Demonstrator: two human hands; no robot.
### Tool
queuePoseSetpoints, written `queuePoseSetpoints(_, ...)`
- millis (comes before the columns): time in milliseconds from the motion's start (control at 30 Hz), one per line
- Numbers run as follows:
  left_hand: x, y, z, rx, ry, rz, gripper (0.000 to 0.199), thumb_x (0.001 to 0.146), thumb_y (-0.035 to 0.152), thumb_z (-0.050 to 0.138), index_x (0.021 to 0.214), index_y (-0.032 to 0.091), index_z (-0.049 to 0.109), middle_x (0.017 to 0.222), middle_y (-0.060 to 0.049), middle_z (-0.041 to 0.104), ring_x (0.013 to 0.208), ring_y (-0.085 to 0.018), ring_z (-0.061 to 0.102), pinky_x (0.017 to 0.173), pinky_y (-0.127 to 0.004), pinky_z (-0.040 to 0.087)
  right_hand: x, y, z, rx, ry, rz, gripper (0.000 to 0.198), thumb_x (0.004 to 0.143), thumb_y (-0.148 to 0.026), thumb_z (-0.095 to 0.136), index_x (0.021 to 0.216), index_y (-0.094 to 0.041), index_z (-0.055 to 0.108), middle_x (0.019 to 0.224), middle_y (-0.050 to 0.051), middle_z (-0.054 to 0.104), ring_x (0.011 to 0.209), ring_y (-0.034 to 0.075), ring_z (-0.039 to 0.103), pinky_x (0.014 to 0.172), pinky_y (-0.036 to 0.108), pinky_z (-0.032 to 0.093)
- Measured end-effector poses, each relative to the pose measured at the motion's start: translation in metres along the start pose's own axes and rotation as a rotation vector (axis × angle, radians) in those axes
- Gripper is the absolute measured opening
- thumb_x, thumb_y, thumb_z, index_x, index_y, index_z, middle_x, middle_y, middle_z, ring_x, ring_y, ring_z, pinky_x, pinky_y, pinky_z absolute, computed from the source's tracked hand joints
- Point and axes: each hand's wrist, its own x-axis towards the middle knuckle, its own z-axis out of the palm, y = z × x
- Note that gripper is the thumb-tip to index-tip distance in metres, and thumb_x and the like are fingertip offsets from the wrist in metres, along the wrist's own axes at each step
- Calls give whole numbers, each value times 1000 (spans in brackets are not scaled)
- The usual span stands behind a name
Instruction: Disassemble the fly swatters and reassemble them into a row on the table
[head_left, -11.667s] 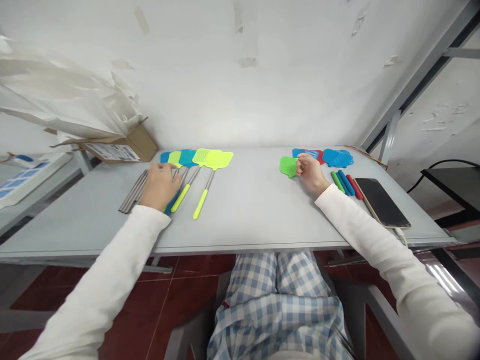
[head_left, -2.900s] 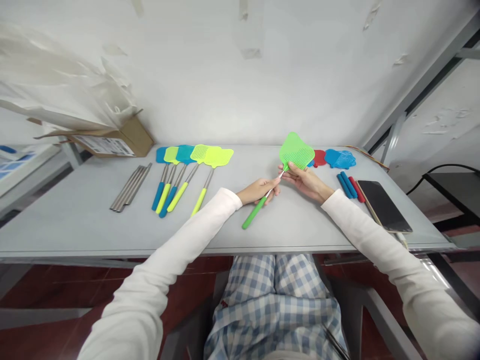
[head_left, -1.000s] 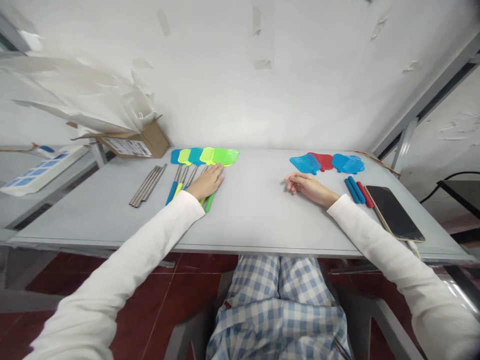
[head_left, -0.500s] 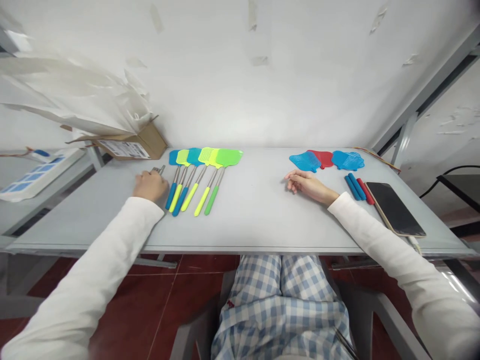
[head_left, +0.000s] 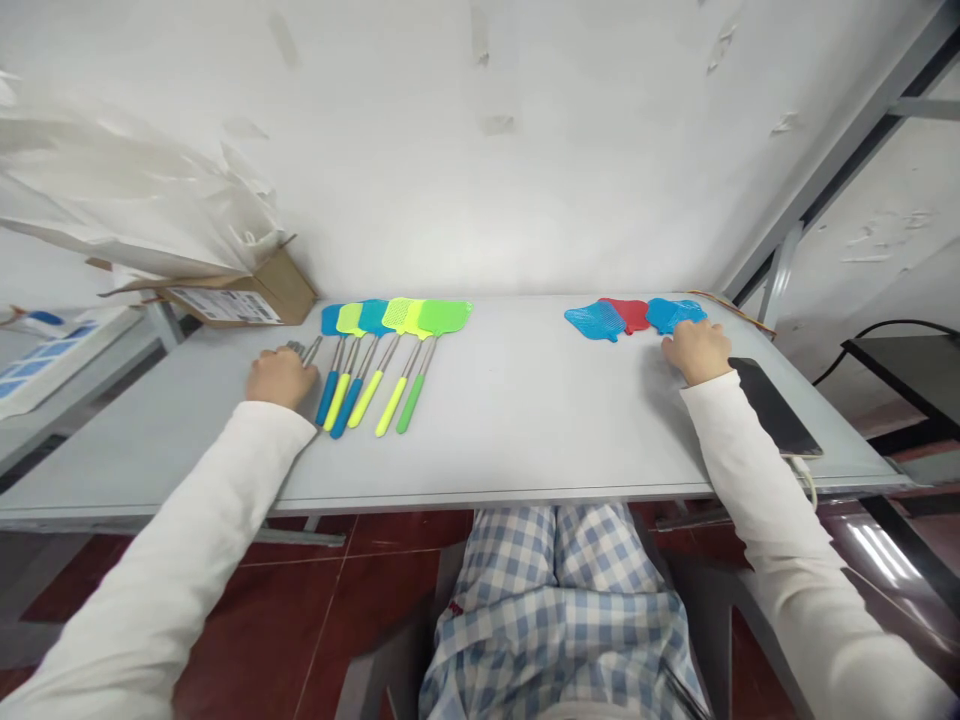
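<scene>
My left hand rests on the left of the table, its fingers curled down over several thin metal rods whose ends stick out past the knuckles. Over on the right, my right hand is closed, back of the hand up, just in front of the blue fly swatter heads. It covers the spot of the loose blue and red handle grips, so they are hidden, and its fingertips do not show. A red swatter head and another blue swatter head lie to its left.
Several complete fly swatters with green, yellow and blue parts lie side by side right of my left hand. A cardboard box with plastic wrapping stands at the back left. A phone with a cable lies at the right.
My right hand has moved right, from the table in front of the swatter heads to over the handle grips. My left hand stays at the rods. The view has shifted slightly.
</scene>
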Motion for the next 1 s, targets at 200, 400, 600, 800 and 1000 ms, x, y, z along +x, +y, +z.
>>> queuePoseSetpoints(200, -6, 13, -24, -79, 7, -53, 18, 68, 22, 64, 64, 22, 46, 57, 0, 43, 86, -26, 57, 75, -27, 39, -13, -5, -1, -84, -23, -88, 41, 89, -1, 35, 124, 3, 56, 113, 32, 63, 111, 40, 64, 79, 41, 48)
queuePoseSetpoints(400, -45, 72, -71, -676, 409, 4, 15, 71, 14, 66, 79, 19, 54, 66, 4, 55, 77, -16, 58, 83, -29, 47, -13, -17, -3, -39, 122, -133, 37, 85, -1, 43, 119, 2, 56, 111, 31, 62, 105, 39, 65, 79, 42, 49)
queuePoseSetpoints(600, -72, 173, -39, -1632, -101, 327, 10, 84, 12, 57, 77, 18, 53, 70, 3, 60, 68, -10, 62, 76, -25, 53, -14, -49, 15, 466, 269, -601, 36, 85, -9, 47, 120, -10, 56, 117, 21, 58, 103, 31, 63, 84, 41, 53)
queuePoseSetpoints(800, -68, 239, 35, -1936, -250, 213, 16, 83, 16, 65, 82, 18, 50, 77, 2, 59, 76, -10, 66, 87, -31, 56, -16, -62, 52, 830, 161, -969, 35, 95, -23, 46, 130, -22, 52, 112, 12, 58, 101, 24, 62, 91, 43, 55)
queuePoseSetpoints(1000, -61, 246, 63, -1940, -256, 166, 21, 81, 18, 70, 86, 19, 49, 80, 3, 60, 79, -10, 68, 91, -35, 57, -16, -59, 57, 938, 152, -921, 36, 98, -34, 49, 132, -25, 48, 112, 10, 61, 101, 23, 63, 95, 45, 55)
